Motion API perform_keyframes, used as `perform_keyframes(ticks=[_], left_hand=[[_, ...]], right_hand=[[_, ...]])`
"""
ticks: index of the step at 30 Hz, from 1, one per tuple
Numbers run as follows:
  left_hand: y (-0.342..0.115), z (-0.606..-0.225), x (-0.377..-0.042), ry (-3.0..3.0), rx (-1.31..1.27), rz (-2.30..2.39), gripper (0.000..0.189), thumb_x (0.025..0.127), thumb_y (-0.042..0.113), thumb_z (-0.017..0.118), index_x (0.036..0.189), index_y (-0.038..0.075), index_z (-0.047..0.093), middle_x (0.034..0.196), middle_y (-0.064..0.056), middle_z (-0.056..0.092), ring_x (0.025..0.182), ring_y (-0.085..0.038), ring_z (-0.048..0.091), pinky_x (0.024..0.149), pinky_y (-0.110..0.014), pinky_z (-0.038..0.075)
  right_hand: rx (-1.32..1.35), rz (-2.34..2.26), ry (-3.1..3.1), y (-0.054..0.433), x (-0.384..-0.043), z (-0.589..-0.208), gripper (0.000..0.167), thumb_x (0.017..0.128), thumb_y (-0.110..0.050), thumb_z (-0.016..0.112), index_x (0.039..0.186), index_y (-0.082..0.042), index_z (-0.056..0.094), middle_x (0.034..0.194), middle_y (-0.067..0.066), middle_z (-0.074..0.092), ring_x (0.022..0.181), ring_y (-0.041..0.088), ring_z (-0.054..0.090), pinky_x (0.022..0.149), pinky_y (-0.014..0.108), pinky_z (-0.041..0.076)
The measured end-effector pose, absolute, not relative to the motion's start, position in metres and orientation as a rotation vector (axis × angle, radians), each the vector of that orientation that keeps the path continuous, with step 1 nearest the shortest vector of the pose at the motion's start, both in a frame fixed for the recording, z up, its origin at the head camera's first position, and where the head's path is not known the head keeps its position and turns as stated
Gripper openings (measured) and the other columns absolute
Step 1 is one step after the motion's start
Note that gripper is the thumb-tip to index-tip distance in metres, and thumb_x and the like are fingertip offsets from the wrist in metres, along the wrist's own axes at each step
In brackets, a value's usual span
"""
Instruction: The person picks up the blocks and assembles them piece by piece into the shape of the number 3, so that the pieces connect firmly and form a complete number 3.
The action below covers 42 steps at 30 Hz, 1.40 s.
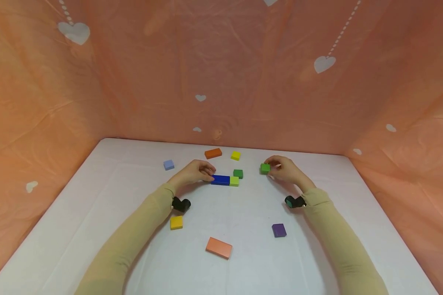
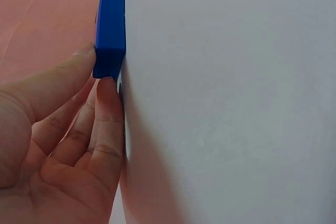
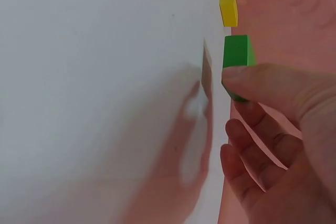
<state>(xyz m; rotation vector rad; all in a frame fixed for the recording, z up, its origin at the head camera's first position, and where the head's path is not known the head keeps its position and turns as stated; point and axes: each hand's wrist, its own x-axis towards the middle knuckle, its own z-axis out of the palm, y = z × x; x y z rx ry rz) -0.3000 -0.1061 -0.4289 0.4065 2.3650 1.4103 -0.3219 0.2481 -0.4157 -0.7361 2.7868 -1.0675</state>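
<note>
My left hand [image 1: 195, 172] is at the left end of a long dark blue block [image 1: 220, 180], thumb and fingertip at its end in the left wrist view. Against the blue block's right end lies a lime green block [image 1: 234, 181]. Just behind that one is a darker green block [image 1: 238, 173]. My right hand [image 1: 285, 169] pinches a small green block [image 3: 236, 51] between thumb and fingers. The right wrist view shows this block held up off the table, its shadow falling apart from it.
On the white table [image 1: 243, 213] lie an orange block [image 1: 213, 153] and a yellow block [image 1: 236, 155] at the back, a light blue block [image 1: 168, 164] at left, and a darker yellow block [image 1: 176, 222], a salmon block [image 1: 219, 248] and a purple block [image 1: 279, 230] nearer.
</note>
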Motion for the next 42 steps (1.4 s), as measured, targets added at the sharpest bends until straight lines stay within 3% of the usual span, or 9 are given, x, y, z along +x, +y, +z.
perform_keyframes(ticks=[7,16,42], left_hand=[[-0.106,-0.429,-0.298,2.380,0.443,1.398,0.030,0.087,0.008,0.070,0.116,0.003,0.064,0.099,-0.006,0.065,0.093,-0.020,0.058,0.090,-0.030,0.047],[-0.108,-0.430,-0.298,2.346,0.485,1.444,0.031,0.086,0.003,0.070,0.115,-0.003,0.062,0.098,-0.010,0.064,0.088,-0.020,0.060,0.082,-0.028,0.051],[-0.106,-0.431,-0.299,2.360,0.467,1.433,0.032,0.086,0.005,0.071,0.116,-0.001,0.062,0.098,-0.009,0.064,0.089,-0.021,0.058,0.082,-0.027,0.050]], right_hand=[[-0.727,-1.088,2.787,0.247,-0.312,-0.416,0.037,0.079,0.002,0.073,0.114,0.003,0.062,0.112,0.016,0.062,0.107,0.033,0.054,0.091,0.047,0.045],[-0.772,-1.116,2.736,0.240,-0.298,-0.414,0.034,0.080,0.002,0.071,0.113,-0.001,0.064,0.111,0.012,0.063,0.106,0.030,0.055,0.090,0.047,0.045],[-0.913,-1.080,2.625,0.212,-0.268,-0.414,0.032,0.082,0.000,0.072,0.112,-0.004,0.064,0.112,0.006,0.063,0.106,0.025,0.055,0.091,0.044,0.045]])
